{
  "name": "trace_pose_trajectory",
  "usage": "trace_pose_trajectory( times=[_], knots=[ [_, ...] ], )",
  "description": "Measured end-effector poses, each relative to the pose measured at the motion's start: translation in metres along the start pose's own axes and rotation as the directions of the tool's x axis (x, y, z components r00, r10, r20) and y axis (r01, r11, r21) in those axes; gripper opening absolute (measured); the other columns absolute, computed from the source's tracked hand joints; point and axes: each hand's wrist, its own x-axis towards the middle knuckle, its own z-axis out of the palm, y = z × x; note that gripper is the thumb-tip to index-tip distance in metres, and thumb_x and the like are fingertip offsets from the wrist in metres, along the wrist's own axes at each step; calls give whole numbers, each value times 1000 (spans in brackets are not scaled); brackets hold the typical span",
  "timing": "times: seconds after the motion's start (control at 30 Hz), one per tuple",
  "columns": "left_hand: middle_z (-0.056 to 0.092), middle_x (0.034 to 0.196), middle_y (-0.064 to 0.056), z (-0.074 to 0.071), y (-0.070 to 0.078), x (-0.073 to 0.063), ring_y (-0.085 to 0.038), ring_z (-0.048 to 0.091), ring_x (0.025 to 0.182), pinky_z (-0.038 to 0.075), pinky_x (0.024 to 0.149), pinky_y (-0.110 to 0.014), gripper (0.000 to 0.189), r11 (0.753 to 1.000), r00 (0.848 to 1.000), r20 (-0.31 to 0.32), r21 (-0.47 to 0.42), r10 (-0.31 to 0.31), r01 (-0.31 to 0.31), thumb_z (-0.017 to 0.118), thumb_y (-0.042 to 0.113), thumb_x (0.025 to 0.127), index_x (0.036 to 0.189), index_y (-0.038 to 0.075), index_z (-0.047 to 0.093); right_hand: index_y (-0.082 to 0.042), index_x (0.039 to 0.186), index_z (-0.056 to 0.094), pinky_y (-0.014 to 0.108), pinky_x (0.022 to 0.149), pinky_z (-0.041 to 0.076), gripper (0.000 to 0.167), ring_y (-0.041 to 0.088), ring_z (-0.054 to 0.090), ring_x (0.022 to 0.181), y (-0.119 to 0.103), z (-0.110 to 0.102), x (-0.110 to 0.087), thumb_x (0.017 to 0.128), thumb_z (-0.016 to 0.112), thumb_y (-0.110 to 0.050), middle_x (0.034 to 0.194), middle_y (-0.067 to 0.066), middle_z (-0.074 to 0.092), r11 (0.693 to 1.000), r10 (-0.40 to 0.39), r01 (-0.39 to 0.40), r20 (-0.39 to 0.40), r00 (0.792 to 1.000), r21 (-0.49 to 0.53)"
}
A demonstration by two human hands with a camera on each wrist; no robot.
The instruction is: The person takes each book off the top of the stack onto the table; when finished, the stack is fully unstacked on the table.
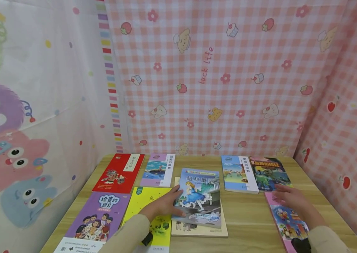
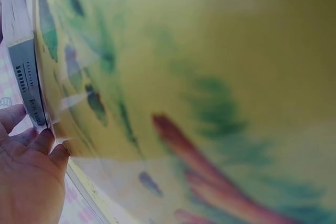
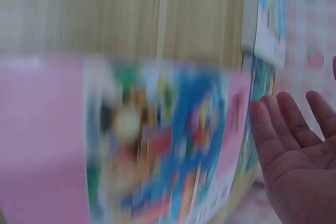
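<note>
In the head view my left hand (image 1: 163,204) touches the left edge of a blue-grey storybook (image 1: 201,196) with a girl in a blue dress. The storybook lies a little askew over a cream-covered book (image 1: 224,230). In the left wrist view, the left fingertips (image 2: 44,137) rest at the grey spine (image 2: 26,82). My right hand (image 1: 296,202) hovers with spread fingers over the top right of a pink book (image 1: 292,225). Nothing shows between those fingers in the right wrist view, where the pink book (image 3: 157,140) is blurred.
Left on the wooden table (image 1: 244,218) lie a red book (image 1: 118,175), a lilac one (image 1: 157,172), a purple one (image 1: 97,214) and a yellow one (image 1: 148,200). Behind the right hand are a blue book (image 1: 236,172) and a dinosaur book (image 1: 268,172). Checked cloth (image 1: 216,84) hangs behind.
</note>
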Motion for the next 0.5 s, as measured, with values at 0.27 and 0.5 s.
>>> trace_pose_trajectory(
  times=[0.27, 0.5],
  knots=[
    [14, 165, 5, -1, -1, -1, -27, 17, 150, 26, 116, -53, 94, 1000, 1000, -2, -10, 2, -2, 83, 45, 77, 155, 23, 36, 16, 148, 25, 47, 97, 50, 60, 43, 55, 121, -33, 94, 18, 101, 54, -9, 143, 40, 36, 949, -138, 131, 5, 990, 287],
    [13, 166, 3, 0, 0, -1, -28, 17, 150, 25, 116, -53, 94, 1000, 1000, -2, -27, 11, -11, 83, 44, 77, 155, 23, 37, 18, 144, 32, 44, 87, 56, 56, 40, 63, 107, -45, 148, 23, 97, 54, -3, 131, 39, 49, 953, -153, 141, 22, 988, 267]
  ],
)
